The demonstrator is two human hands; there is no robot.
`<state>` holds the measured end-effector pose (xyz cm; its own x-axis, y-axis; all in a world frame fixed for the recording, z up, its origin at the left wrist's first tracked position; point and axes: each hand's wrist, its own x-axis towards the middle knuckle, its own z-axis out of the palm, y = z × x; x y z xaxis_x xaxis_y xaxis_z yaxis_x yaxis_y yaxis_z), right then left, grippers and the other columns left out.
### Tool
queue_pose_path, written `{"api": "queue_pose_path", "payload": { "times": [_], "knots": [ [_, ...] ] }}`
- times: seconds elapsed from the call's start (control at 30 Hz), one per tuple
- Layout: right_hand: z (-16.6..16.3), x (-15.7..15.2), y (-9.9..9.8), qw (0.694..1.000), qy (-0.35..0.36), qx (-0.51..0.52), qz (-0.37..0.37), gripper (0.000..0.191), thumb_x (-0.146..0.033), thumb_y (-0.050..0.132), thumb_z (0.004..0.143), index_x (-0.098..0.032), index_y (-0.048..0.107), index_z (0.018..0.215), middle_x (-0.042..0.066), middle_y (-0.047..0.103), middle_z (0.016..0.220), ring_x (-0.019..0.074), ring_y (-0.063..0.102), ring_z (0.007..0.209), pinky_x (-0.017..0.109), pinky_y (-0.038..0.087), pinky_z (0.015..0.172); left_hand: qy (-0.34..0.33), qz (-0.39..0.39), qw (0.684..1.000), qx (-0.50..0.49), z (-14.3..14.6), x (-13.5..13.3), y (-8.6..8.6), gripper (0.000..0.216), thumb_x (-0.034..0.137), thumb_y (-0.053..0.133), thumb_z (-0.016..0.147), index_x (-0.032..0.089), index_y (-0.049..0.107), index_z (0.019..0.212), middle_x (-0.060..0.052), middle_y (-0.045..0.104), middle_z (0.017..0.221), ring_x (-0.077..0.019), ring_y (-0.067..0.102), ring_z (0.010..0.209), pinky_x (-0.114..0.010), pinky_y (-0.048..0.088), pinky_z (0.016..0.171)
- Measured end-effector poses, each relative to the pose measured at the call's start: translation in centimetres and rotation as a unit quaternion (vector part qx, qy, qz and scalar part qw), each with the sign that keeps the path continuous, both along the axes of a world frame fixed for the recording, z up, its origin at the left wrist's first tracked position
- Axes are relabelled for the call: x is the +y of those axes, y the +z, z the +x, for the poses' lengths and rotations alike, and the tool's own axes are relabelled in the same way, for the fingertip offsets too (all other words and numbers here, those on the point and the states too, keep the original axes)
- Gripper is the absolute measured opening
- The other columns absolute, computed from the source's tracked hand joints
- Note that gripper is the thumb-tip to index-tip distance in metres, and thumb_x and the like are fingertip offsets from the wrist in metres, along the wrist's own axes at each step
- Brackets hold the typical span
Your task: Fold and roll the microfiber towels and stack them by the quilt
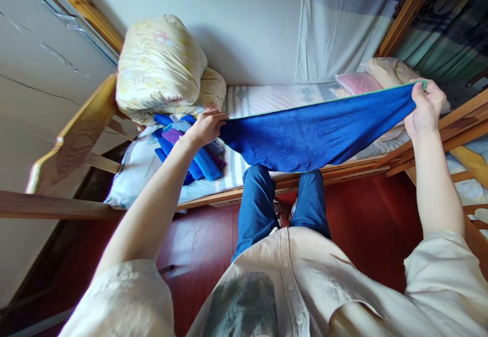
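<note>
A blue towel (305, 128) with a green edge is stretched out in the air between my two hands, above the front of the bed. My left hand (208, 127) grips its left end with closed fingers. At the far right, my right hand (427, 105) pinches the other end between thumb and fingers. The towel's lower edge hangs down near my knees. Just behind and below my left wrist lies a pile of folded cloths (206, 161) in blue and purple, partly hidden by my forearm.
The bed (263, 98) has a striped sheet and a wooden frame. A bundled yellow floral quilt (160, 65) stands at its left end. A pink pillow (356, 83) and other bedding lie at the right. A wooden rail (72, 139) rises on the left.
</note>
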<state>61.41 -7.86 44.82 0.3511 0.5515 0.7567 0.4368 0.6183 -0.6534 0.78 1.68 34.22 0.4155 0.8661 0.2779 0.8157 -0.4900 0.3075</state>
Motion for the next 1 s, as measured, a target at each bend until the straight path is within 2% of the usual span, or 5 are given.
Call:
{"api": "queue_pose_path", "payload": {
  "times": [0.17, 0.37, 0.6, 0.8, 1.0],
  "knots": [
    [1.7, 0.7, -0.2, 0.998, -0.044, -0.037, -0.005, 0.061, -0.077, 0.087, 0.076, -0.019, 0.077, 0.091, 0.008, 0.074, 0.089, 0.0221, 0.069, 0.082, 0.043, 0.058, 0.087, 0.061, 0.035, 0.997, -0.009, -1.0, 0.4, 0.9, 0.084, 0.075, 0.020, 0.094, 0.014, 0.077, 0.103, -0.016, 0.082, 0.114, -0.0214, 0.073, 0.120, -0.041, 0.051, 0.100],
    [1.5, -0.7, -1.0, 0.971, -0.131, -0.114, -0.166, 0.003, -0.016, 0.076, 0.089, -0.017, 0.078, 0.092, 0.010, 0.082, 0.096, 0.0210, 0.075, 0.090, 0.036, 0.061, 0.092, 0.166, 0.059, 0.982, -0.067, -2.5, 0.7, 2.5, 0.102, 0.096, 0.015, 0.083, 0.017, 0.078, 0.098, -0.015, 0.084, 0.100, -0.0292, 0.063, 0.140, -0.049, 0.045, 0.096],
    [-1.4, -1.8, -1.5, 0.937, -0.133, -0.090, -0.309, 0.019, 0.000, 0.069, 0.089, -0.014, 0.081, 0.093, 0.005, 0.078, 0.076, 0.0167, 0.071, 0.066, 0.031, 0.064, 0.076, 0.154, 0.075, 0.983, -0.071, -2.6, 0.3, 4.9, 0.091, 0.091, 0.027, 0.093, 0.013, 0.074, 0.098, -0.013, 0.076, 0.083, -0.0288, 0.069, 0.133, -0.048, 0.039, 0.081],
    [-3.0, -2.5, -1.7, 0.926, -0.080, -0.022, -0.368, 0.029, 0.012, 0.068, 0.079, -0.016, 0.073, 0.074, 0.000, 0.070, 0.058, 0.0131, 0.071, 0.056, 0.021, 0.062, 0.063, 0.167, -0.012, 0.971, -0.172, -3.3, -0.3, 4.2, 0.085, 0.083, 0.044, 0.089, 0.008, 0.073, 0.114, -0.013, 0.079, 0.085, -0.0278, 0.081, 0.105, -0.042, 0.051, 0.074],
    [-2.3, -3.1, -1.5, 0.881, -0.012, -0.034, -0.472, 0.025, 0.013, 0.075, 0.078, -0.012, 0.075, 0.071, 0.004, 0.070, 0.054, 0.0128, 0.071, 0.049, 0.015, 0.060, 0.053, 0.203, -0.083, 0.962, -0.164, -4.3, -0.8, 5.3, 0.052, 0.062, 0.064, 0.085, 0.016, 0.078, 0.105, -0.008, 0.079, 0.084, -0.0305, 0.082, 0.099, -0.050, 0.066, 0.095]
  ]
}}
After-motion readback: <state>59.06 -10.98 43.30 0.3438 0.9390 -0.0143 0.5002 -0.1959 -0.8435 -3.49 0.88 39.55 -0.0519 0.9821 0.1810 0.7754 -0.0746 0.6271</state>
